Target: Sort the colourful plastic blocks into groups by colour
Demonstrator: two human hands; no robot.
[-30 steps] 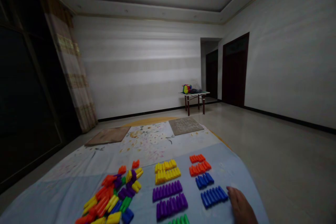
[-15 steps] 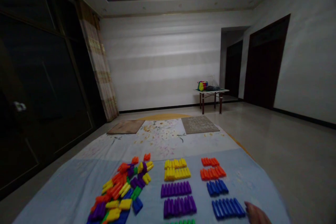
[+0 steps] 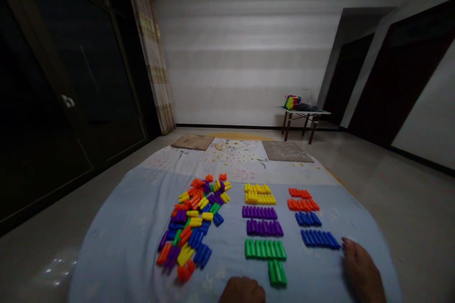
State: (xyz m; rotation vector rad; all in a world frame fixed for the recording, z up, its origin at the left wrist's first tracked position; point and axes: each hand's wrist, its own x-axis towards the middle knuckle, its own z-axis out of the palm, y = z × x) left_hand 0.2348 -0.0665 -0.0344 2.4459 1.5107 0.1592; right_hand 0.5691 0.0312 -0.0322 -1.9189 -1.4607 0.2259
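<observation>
My right hand (image 3: pixel 362 270) rests on the cloth at the right, fingers stretched forward. Its fingertips lie just beside the right end of a row of blue pronged plastic pieces (image 3: pixel 320 239). Low in the middle, my left hand (image 3: pixel 243 291) is curled into a fist; whatever it may hold is hidden. Just beyond it are green pieces (image 3: pixel 265 249), a long row and a short block. Behind these lie purple rows (image 3: pixel 265 227) and yellow rows (image 3: pixel 259 198). Orange rows (image 3: pixel 303 205) sit behind the blue ones. A mixed-colour loose pile (image 3: pixel 195 221) spreads on the left.
A pale blue and floral cloth (image 3: pixel 124 232) covers the rounded table. At its far side lie a brown mat (image 3: pixel 194 142) and a grey patterned mat (image 3: pixel 287 151). A small table (image 3: pixel 304 111) with a colourful bag stands by the back wall.
The camera view has tilted down and shifted left, so the whole pile and the green pieces show. My left hand has come into view; my right hand stays beside the blue row.
</observation>
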